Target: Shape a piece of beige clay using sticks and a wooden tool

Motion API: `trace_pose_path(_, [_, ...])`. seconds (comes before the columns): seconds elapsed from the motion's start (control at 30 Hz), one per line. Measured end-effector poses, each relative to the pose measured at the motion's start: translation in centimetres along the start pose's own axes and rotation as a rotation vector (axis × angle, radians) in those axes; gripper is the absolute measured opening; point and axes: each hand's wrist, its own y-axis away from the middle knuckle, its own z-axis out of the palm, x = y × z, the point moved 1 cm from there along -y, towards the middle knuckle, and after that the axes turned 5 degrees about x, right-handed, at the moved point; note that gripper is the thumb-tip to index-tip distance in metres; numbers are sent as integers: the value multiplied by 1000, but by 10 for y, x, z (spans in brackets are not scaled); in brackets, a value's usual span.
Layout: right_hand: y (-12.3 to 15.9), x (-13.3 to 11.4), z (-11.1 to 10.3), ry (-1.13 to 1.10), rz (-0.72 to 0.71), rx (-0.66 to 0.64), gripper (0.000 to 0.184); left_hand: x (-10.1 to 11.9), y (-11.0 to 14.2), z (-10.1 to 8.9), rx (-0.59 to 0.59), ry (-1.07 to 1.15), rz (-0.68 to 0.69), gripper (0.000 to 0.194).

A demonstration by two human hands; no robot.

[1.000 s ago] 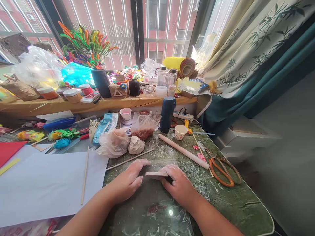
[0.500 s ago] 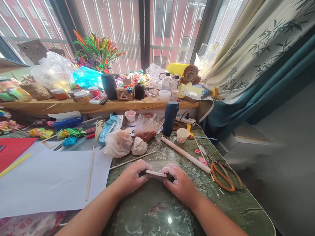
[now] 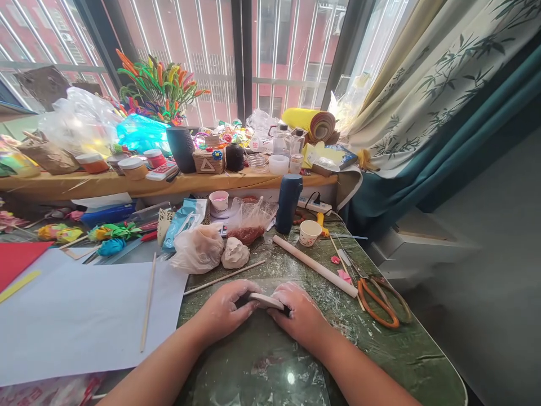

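A flat, pale slab of clay (image 3: 266,301) is held edge-on between my two hands, just above the green tabletop. My left hand (image 3: 230,304) is closed on its left end, thumb below and fingers behind. At the other end my right hand (image 3: 296,307) grips it the same way. White residue coats the fingers of both. Beyond them lie a lump of pale clay (image 3: 235,253), a thin wooden stick (image 3: 224,277) and a pale rolling pin (image 3: 315,266). The slab's far face is hidden from me.
Large scissors (image 3: 378,301) with orange handles lie on the right. A paper cup (image 3: 310,233) and a dark blue cylinder (image 3: 289,203) stand at the back. White paper (image 3: 84,316) covers the left side. A cluttered ledge (image 3: 236,181) runs below the window.
The slab has tilted slightly, its right end lower, and the gaps between hands and slab look smaller. The whole view has shifted a little, so the table things appear further left.
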Motion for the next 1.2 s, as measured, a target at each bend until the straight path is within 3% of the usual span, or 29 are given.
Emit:
trace_pose_path(0.3, [4,-1,-8,-131,-35,72,6,5,0,3,44,25,-20,16])
trace_pose_path(0.57, [7,-2,-12,-163,-73,139,6,4,0,1,-20,-19,-29,15])
trace_pose_path(0.8, [6,1,-3,-37,54,44,10,2,-1,0,-1,-66,-63,16])
trace_pose_path(1.07, [10,1,-9,-149,-55,165,13,7,-2,-2,34,33,-82,17])
trace_pose_path(1.2, [10,-1,-9,-150,-52,142,12,5,-2,-2,40,39,-74,17])
